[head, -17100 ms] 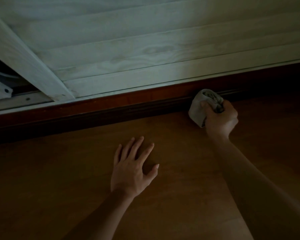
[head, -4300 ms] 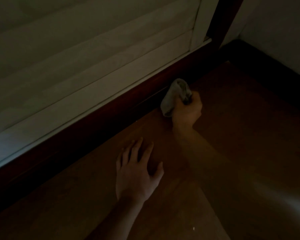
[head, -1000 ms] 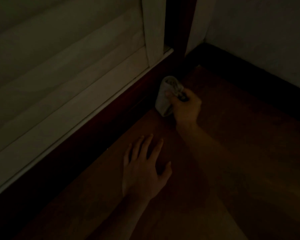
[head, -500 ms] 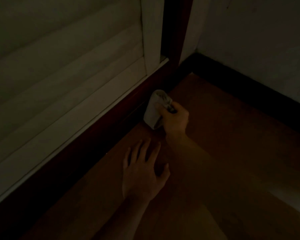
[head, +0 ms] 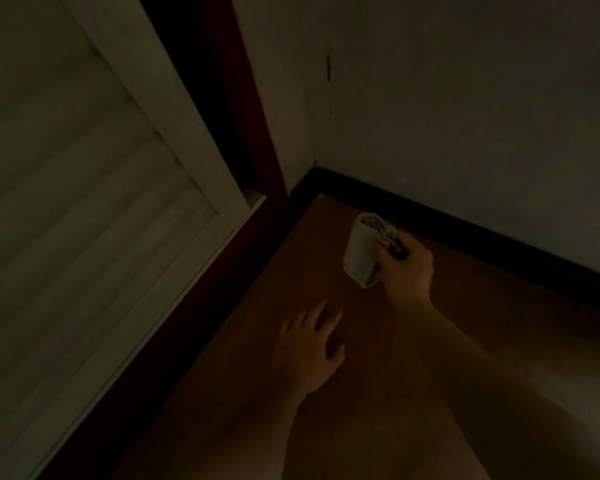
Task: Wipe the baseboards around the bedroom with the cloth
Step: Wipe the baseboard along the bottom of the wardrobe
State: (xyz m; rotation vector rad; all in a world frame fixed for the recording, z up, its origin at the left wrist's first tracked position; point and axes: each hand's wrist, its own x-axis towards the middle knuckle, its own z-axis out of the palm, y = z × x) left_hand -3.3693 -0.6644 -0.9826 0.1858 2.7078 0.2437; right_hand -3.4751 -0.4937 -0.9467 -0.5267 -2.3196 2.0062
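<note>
The left hand [head: 309, 351] rests on the brown wooden floor [head: 284, 268], fingers apart and fairly straight. Beyond it, the right hand [head: 407, 268] has its fingers clamped round a folded pale cloth [head: 361, 251], near the dark baseboard [head: 499, 249] under the white wall [head: 465, 116]; whether they touch is unclear. The cloth looks soft and light, and is best gripped bunched at its fold.

Home interior, the corner of a room, very dim light. Warm brown wooden floor [head: 309, 251] with a smooth finish. Plain painted wall [head: 465, 116] on the right, carrying a thin dark mark high up. A dark baseboard [head: 465, 230] runs along its foot to the corner. On the left, a white slatted panel [head: 66, 202], wardrobe door or shutter, cannot tell which, sits beside a reddish-brown wooden frame [head: 253, 150]. The fittings are domestic and suit a bedroom.
</note>
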